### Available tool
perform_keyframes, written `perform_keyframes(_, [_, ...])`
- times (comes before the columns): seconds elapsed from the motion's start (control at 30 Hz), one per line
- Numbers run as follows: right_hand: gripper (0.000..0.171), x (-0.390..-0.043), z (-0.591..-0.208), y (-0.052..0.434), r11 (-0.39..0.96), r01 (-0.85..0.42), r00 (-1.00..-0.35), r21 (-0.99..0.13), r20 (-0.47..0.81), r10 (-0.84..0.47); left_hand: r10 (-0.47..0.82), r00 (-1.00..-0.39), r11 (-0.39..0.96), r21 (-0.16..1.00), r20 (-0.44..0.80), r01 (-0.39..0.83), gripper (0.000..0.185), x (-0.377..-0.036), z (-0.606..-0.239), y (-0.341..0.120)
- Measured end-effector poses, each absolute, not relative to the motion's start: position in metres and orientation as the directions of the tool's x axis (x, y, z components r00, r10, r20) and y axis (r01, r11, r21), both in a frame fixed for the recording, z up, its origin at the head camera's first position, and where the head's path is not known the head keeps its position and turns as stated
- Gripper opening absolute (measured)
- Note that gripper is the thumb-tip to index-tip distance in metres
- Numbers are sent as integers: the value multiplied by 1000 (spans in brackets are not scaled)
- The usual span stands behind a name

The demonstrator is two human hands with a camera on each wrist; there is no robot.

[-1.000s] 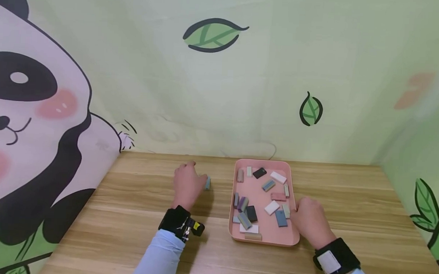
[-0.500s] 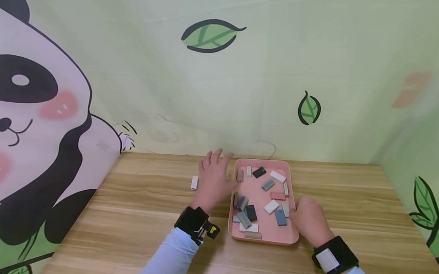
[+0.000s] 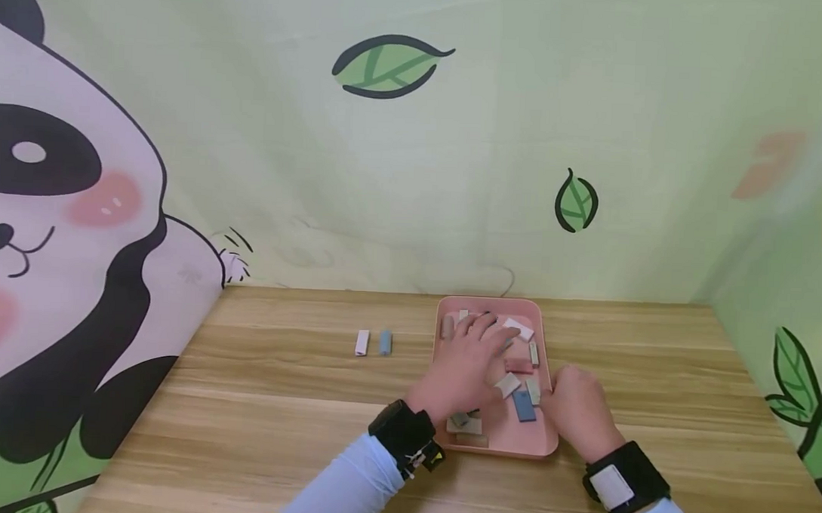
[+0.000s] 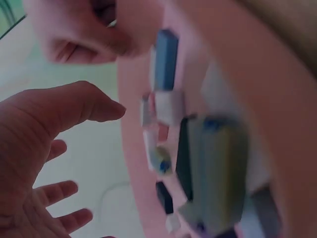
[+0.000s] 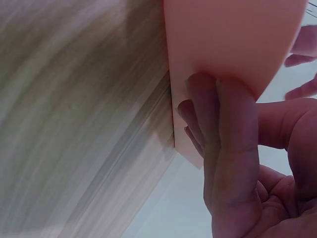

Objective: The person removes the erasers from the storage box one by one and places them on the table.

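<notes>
A pink tray holds several small coloured blocks, among them a blue block and a white block. My left hand hovers over the tray's left half with fingers spread, holding nothing. It hides some of the blocks. The left wrist view shows this hand open beside the tray wall, with a blue block near. My right hand pinches the tray's right rim. In the right wrist view its fingers press on the tray's outer wall.
A white block and a blue-grey block stand side by side on the wooden table, left of the tray. A green wall with a panda and leaves rises right behind the table's far edge.
My left hand has moved right, from the two blocks on the table to above the tray. The blue-grey block now stands free beside the white one. The right hand has stayed on the rim.
</notes>
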State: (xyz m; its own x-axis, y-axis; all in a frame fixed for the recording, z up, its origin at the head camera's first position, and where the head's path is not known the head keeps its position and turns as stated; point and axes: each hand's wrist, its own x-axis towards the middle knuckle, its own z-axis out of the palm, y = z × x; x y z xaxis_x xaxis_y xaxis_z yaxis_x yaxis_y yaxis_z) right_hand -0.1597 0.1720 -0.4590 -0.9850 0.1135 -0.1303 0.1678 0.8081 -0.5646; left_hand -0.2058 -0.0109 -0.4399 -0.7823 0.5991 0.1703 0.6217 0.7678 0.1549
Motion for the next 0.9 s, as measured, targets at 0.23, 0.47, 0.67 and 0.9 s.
perform_keyframes(0.23, [23, -159, -458, 172, 813, 143, -989, -565, -109, 99, 660, -751, 741, 146, 18, 655, 54, -197, -450, 5])
perform_keyframes(0.47, [23, -160, -458, 172, 810, 160, -986, -565, -126, 106, 671, -741, 740, 98, -31, 666, 51, -195, -462, 14])
perform_keyframes(0.67, [23, -161, -459, 172, 800, 181, -982, -572, -149, 115, 659, -751, 751, 85, -43, 655, 45, -192, -468, 20])
perform_keyframes(0.9, [19, -160, -459, 171, 794, 185, -981, -579, -160, 112, 636, -769, 771, 89, -65, 631, 29, -194, -471, 22])
